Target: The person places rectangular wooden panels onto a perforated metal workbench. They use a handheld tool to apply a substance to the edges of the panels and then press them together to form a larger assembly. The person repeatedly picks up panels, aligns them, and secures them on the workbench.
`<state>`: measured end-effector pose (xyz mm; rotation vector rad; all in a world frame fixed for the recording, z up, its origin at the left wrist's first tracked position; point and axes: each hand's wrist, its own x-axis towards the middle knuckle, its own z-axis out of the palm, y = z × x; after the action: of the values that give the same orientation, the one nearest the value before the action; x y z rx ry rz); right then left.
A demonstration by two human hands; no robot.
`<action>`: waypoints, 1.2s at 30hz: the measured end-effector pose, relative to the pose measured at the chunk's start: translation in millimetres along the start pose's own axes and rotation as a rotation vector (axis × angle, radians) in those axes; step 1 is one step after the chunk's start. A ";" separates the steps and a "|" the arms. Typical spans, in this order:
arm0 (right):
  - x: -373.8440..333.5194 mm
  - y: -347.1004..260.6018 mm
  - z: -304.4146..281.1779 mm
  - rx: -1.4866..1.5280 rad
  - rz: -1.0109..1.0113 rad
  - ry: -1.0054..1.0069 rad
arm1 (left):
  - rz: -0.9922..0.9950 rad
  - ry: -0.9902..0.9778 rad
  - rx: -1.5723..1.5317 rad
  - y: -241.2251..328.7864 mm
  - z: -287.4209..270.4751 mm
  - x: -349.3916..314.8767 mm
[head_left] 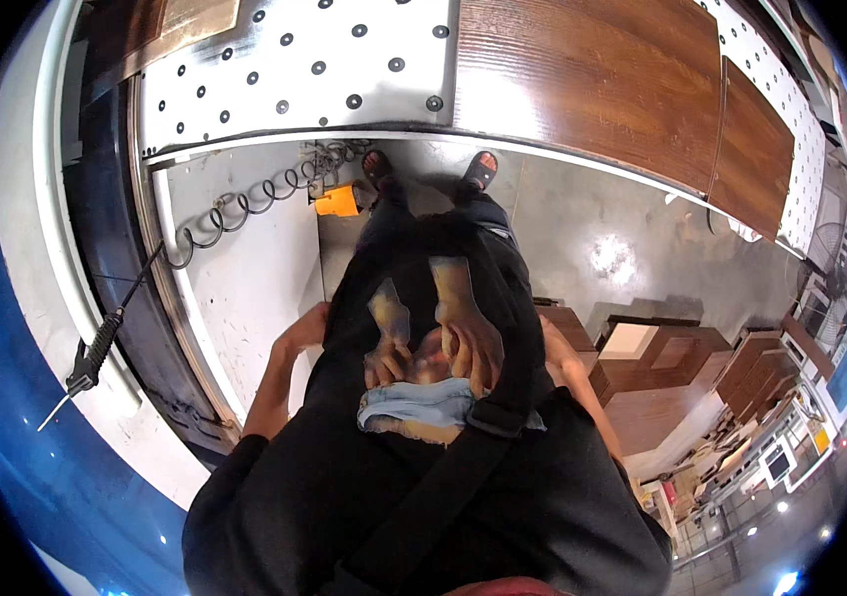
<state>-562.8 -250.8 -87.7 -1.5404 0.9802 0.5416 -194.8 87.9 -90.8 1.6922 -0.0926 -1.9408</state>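
Nearest is a black shirt point(275, 497) crossed by a strap; the 2 hands shown at its middle are only a print. The real left hand point(312, 326) sits low at the body's side, its fingers tucked behind the shirt's edge, and the right hand point(555, 343) disappears behind the opposite hip. I cannot tell how far either hand's fingers are spread or whether they have hold of anything—the cloth covers them.

Farther down, 2 sandals point(483, 169) stand just short of the table's edge. A coiled black hose point(232, 211) runs along the left to an air gun point(86, 368); an orange object point(337, 202) near the feet is too unclear to name.

Beyond, the large wood-grain panel point(592, 89) lies flat on the white dotted table point(275, 74), with a smaller panel point(756, 149) at its right. The large panel's far edge is cut off. Handling it well would, I judge, call for both hands spread along the near edge, an even pull or push, and toes out from under the rim—its glossy face could scratch if dragged over grit.

Farther right, stacked boards point(657, 372) shrink into a curved, cluttered background, hard to make out.
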 end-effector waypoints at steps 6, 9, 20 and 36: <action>-14.9 -12.0 31.8 0.111 -0.002 0.106 | 0.039 -0.027 -0.031 3.6 -8.9 11.3; -23.1 -17.3 35.5 0.131 0.004 0.139 | 0.079 -0.026 -0.113 -4.1 -13.5 11.8; -25.2 -23.8 47.8 0.180 0.019 0.187 | 0.154 0.001 -0.077 -70.1 -22.5 16.9; 9.7 -26.9 20.6 -0.057 -0.015 0.104 | 0.323 0.358 0.197 -10.3 -4.1 3.9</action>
<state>-531.7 -234.4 -84.6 -1.6392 1.0390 0.4871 -194.8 96.1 -99.3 1.9859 -0.4060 -1.4117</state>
